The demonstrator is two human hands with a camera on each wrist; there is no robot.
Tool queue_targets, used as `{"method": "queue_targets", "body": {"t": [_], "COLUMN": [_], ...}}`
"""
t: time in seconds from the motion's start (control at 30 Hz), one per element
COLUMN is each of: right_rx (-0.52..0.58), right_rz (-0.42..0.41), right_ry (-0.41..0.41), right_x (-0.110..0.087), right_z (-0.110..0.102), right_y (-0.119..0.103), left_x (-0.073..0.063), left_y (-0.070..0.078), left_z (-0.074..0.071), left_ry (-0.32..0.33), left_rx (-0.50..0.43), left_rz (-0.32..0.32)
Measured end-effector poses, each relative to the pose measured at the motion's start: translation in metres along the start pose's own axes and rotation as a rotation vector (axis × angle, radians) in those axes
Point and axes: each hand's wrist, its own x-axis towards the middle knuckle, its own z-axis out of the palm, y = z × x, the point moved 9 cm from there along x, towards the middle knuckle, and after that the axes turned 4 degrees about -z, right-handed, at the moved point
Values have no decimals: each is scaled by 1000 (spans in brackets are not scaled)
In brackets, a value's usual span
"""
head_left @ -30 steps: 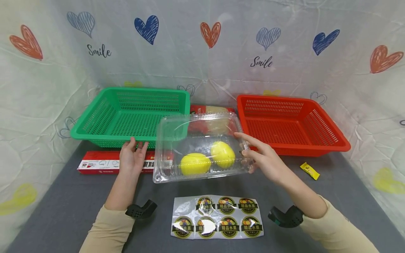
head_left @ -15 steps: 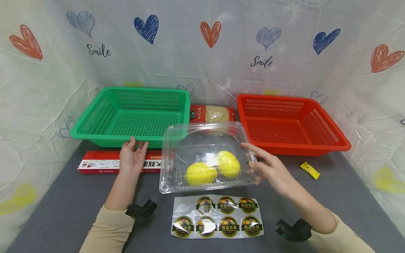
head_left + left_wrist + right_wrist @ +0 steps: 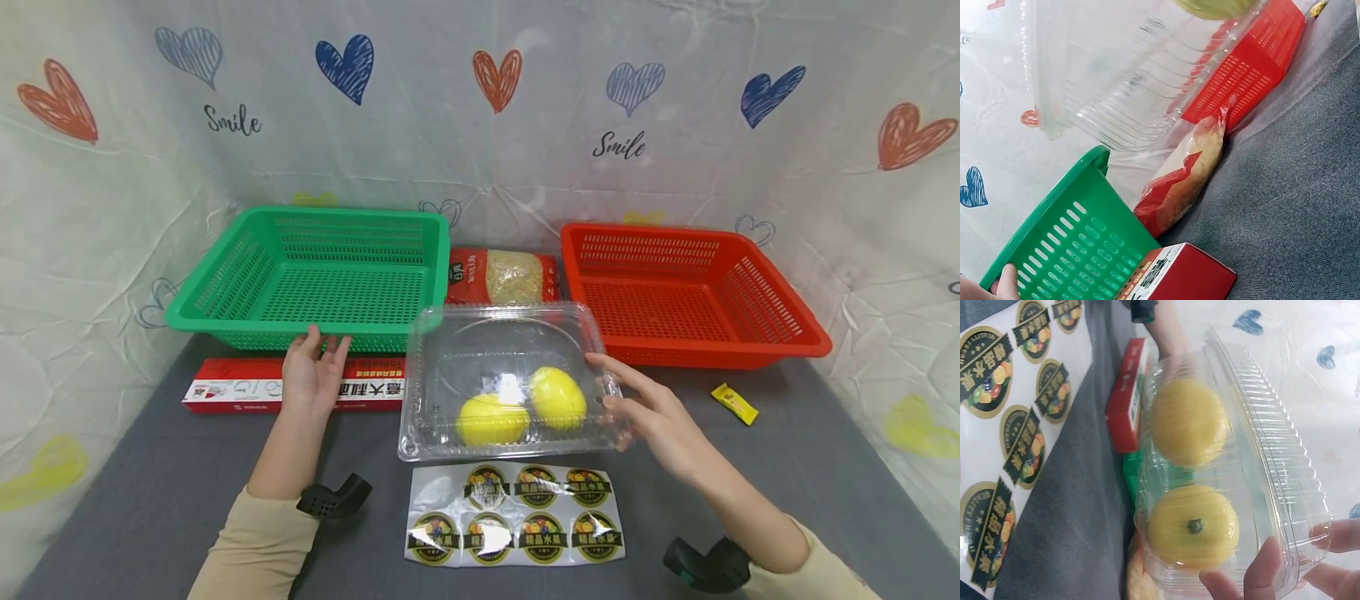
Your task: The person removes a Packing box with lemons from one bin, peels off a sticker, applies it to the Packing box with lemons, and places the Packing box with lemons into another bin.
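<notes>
A clear plastic clamshell fruit box point(image 3: 457, 358) is held up, tilted, above the table's middle. Two yellow round fruits point(image 3: 492, 419) lie in it; in the right wrist view one fruit point(image 3: 1194, 526) has a dark stem stub. My right hand point(image 3: 660, 425) pinches the box's right end, with fingertips point(image 3: 1264, 569) on both sides of the plastic edge. My left hand point(image 3: 313, 375) touches the front rim of the green basket point(image 3: 225, 323), its fingers loosely bent. In the left wrist view only a bit of that hand point(image 3: 988, 287) shows, beside the basket's rim.
A sheet of round fruit stickers point(image 3: 435, 487) lies in front. Behind my left hand is a red and white pasta box point(image 3: 240, 392). A red bag of noodles point(image 3: 506, 275) sits between the green basket and a red basket point(image 3: 705, 346). At right lies a small yellow packet point(image 3: 735, 404).
My right hand has brought the fruit box toward me and to the right, and it looks lower. More of the noodle bag and pasta box shows. My left hand stays in place.
</notes>
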Motion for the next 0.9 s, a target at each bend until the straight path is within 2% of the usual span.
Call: {"method": "queue_targets", "body": {"t": [0.43, 0.9], "right_rx": [-2, -35], "right_rz": [9, 6], "right_ry": [5, 19], "right_x": [-7, -14], "right_z": [4, 7], "right_y": [19, 27], "left_x": [-1, 0], "left_y": [0, 0], "left_z": [0, -1], "left_ry": [4, 4], "left_rx": [9, 24], "left_rz": [1, 7]}}
